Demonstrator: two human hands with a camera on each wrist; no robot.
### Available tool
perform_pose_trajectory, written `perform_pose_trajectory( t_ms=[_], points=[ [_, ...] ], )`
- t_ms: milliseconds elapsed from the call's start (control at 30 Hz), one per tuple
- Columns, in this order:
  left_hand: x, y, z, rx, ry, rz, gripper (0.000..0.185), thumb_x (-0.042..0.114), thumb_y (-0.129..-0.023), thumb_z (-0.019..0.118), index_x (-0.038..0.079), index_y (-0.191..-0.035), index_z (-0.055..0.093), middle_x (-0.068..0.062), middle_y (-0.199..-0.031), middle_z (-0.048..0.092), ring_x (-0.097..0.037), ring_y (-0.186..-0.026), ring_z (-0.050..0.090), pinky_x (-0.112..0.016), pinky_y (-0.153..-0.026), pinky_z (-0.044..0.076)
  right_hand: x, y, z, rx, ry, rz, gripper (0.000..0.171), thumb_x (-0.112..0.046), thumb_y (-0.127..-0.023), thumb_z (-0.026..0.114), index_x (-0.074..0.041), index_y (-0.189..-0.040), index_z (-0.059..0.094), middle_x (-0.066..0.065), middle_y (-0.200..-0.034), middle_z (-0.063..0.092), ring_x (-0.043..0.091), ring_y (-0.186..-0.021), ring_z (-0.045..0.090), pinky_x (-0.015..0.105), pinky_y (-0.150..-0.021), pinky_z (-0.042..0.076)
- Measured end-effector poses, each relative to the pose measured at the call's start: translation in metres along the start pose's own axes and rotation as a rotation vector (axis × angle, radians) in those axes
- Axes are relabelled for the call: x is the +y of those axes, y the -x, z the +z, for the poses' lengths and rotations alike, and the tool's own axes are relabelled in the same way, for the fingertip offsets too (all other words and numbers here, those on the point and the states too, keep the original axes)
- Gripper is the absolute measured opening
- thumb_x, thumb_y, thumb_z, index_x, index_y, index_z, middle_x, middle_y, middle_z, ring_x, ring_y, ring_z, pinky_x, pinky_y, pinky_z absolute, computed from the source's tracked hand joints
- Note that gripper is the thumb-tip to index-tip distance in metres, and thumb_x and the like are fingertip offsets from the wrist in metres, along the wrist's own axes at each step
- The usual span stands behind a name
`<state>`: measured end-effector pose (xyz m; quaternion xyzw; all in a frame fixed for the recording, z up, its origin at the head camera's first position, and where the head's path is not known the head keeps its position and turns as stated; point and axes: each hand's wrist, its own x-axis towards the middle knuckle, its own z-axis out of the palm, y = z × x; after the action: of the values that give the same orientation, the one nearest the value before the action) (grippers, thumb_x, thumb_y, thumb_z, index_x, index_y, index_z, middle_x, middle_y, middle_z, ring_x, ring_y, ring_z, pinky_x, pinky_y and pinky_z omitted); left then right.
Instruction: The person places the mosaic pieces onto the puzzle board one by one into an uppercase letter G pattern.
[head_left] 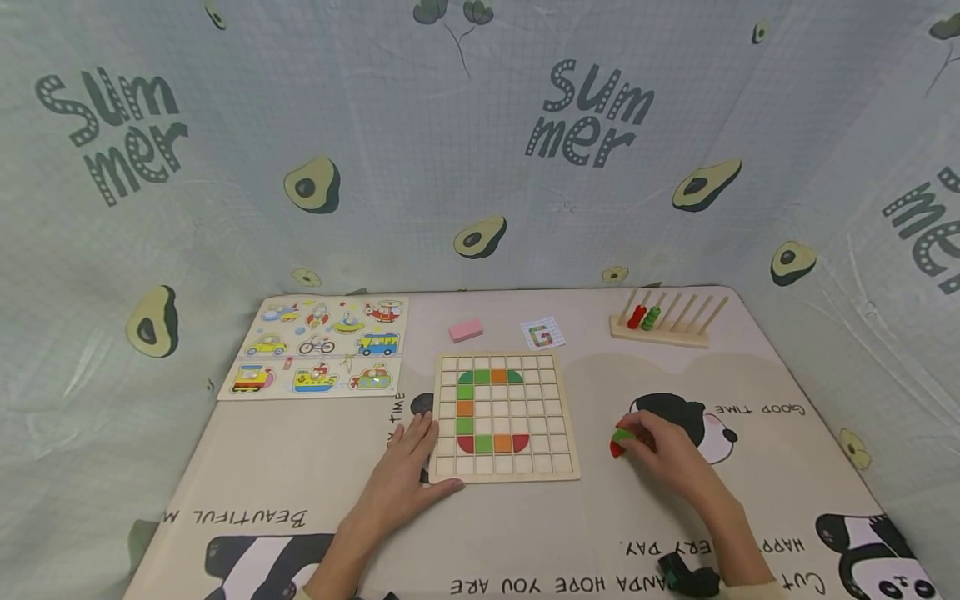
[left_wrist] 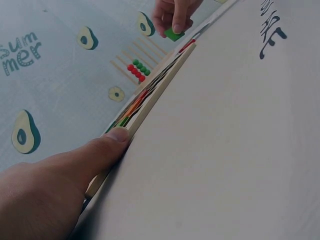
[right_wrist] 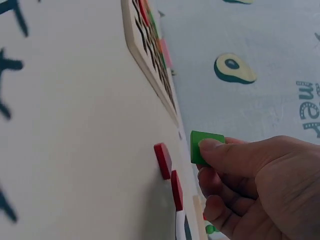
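A wooden grid board [head_left: 558, 433] lies in the middle of the table, with green, orange and red tiles laid in a C shape. My left hand [head_left: 408, 475] rests flat on the table, its thumb [left_wrist: 117, 136] against the board's left edge [left_wrist: 150, 107]. To the right of the board my right hand [head_left: 660, 450] pinches a green square tile [right_wrist: 202, 146] between thumb and fingers. Red tiles [right_wrist: 163, 160] lie on the table just beside it, and the green tile [head_left: 622, 435] shows above a red tile [head_left: 616, 450] in the head view.
A pattern card [head_left: 542, 333] and a pink block [head_left: 466, 330] lie behind the board. A vehicle puzzle board [head_left: 322, 346] sits at the back left, a wooden rod rack with red and green beads [head_left: 663, 321] at the back right. A black object [head_left: 686, 575] lies by my right forearm.
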<state>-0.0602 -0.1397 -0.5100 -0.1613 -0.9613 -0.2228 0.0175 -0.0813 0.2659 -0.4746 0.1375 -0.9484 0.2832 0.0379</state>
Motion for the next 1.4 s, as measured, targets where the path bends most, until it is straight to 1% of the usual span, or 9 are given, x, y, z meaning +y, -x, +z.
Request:
perform_pose_trajectory(
  t_ms=[167, 400, 467, 533, 667, 833, 1000, 1200, 1400],
  points=[
    [0.000, 0.000, 0.000, -0.003, -0.001, -0.001, 0.099, 0.075, -0.074, 0.054, 0.008, -0.145, 0.036, -0.005, -0.154, 0.031, -0.020, -0.145, 0.024, -0.038, -0.122, 0.017, -0.009, -0.008, 0.001, -0.016, -0.003, -0.011, 0.022, -0.011, -0.082, 0.071, -0.013, -0.103, 0.066, -0.007, -0.090, 0.065, 0.000, -0.075, 0.053, 0.018, -0.063, 0.050],
    [-0.001, 0.000, 0.001, 0.000, -0.001, -0.008, 0.099, 0.076, -0.074, 0.053, 0.009, -0.145, 0.035, -0.004, -0.154, 0.031, -0.019, -0.145, 0.024, -0.038, -0.122, 0.017, -0.024, -0.021, 0.004, -0.051, -0.042, 0.002, 0.017, -0.015, -0.084, 0.069, -0.015, -0.101, 0.065, -0.007, -0.091, 0.066, 0.001, -0.075, 0.054, 0.020, -0.064, 0.050],
    [-0.001, 0.000, 0.002, 0.001, 0.001, -0.009, 0.100, 0.076, -0.074, 0.053, 0.009, -0.145, 0.035, -0.004, -0.154, 0.031, -0.019, -0.145, 0.023, -0.038, -0.122, 0.017, -0.028, -0.025, 0.006, -0.059, -0.053, 0.002, 0.016, -0.017, -0.085, 0.069, -0.016, -0.100, 0.065, -0.007, -0.088, 0.064, 0.002, -0.073, 0.052, 0.019, -0.062, 0.049],
    [-0.001, 0.000, 0.003, -0.002, -0.001, -0.013, 0.100, 0.076, -0.074, 0.053, 0.009, -0.145, 0.035, -0.004, -0.154, 0.030, -0.019, -0.145, 0.023, -0.038, -0.123, 0.016, -0.031, -0.030, 0.007, -0.073, -0.086, 0.003, 0.016, -0.018, -0.085, 0.069, -0.016, -0.100, 0.064, -0.006, -0.084, 0.063, 0.003, -0.065, 0.053, 0.018, -0.058, 0.048],
    [-0.001, 0.000, 0.003, 0.002, -0.006, -0.011, 0.100, 0.076, -0.073, 0.053, 0.009, -0.145, 0.035, -0.004, -0.154, 0.031, -0.019, -0.145, 0.024, -0.038, -0.122, 0.017, -0.037, -0.038, 0.011, -0.080, -0.110, -0.014, 0.015, -0.021, -0.085, 0.069, -0.017, -0.099, 0.063, -0.007, -0.079, 0.059, 0.004, -0.060, 0.051, 0.018, -0.053, 0.046],
    [-0.001, 0.000, 0.002, 0.005, -0.012, -0.007, 0.100, 0.076, -0.074, 0.053, 0.009, -0.145, 0.036, -0.004, -0.154, 0.031, -0.019, -0.145, 0.024, -0.038, -0.123, 0.016, -0.043, -0.047, 0.018, -0.072, -0.101, -0.051, 0.016, -0.021, -0.086, 0.068, -0.016, -0.100, 0.064, -0.008, -0.082, 0.059, 0.005, -0.070, 0.049, 0.017, -0.057, 0.046],
    [-0.001, 0.000, 0.003, 0.011, -0.006, -0.004, 0.099, 0.075, -0.073, 0.055, 0.008, -0.144, 0.036, -0.005, -0.153, 0.032, -0.019, -0.145, 0.024, -0.038, -0.122, 0.017, -0.047, -0.056, 0.026, -0.099, -0.094, -0.076, 0.017, -0.019, -0.087, 0.067, -0.014, -0.103, 0.065, -0.006, -0.090, 0.062, 0.005, -0.076, 0.051, 0.018, -0.064, 0.049],
    [-0.001, 0.000, 0.003, 0.010, -0.009, -0.003, 0.099, 0.074, -0.073, 0.056, 0.008, -0.145, 0.036, -0.005, -0.153, 0.032, -0.019, -0.145, 0.024, -0.038, -0.123, 0.017, -0.055, -0.063, 0.033, -0.136, -0.097, -0.091, 0.020, -0.017, -0.087, 0.067, -0.014, -0.106, 0.065, -0.006, -0.093, 0.063, 0.006, -0.079, 0.052, 0.018, -0.067, 0.050],
    [-0.002, 0.001, 0.003, 0.003, -0.009, -0.005, 0.099, 0.074, -0.074, 0.056, 0.009, -0.145, 0.036, -0.005, -0.153, 0.032, -0.019, -0.145, 0.024, -0.038, -0.123, 0.016, -0.060, -0.068, 0.043, -0.161, -0.113, -0.116, 0.020, -0.012, -0.087, 0.065, -0.011, -0.107, 0.065, -0.003, -0.095, 0.064, 0.006, -0.079, 0.053, 0.018, -0.068, 0.051]
  ],
)
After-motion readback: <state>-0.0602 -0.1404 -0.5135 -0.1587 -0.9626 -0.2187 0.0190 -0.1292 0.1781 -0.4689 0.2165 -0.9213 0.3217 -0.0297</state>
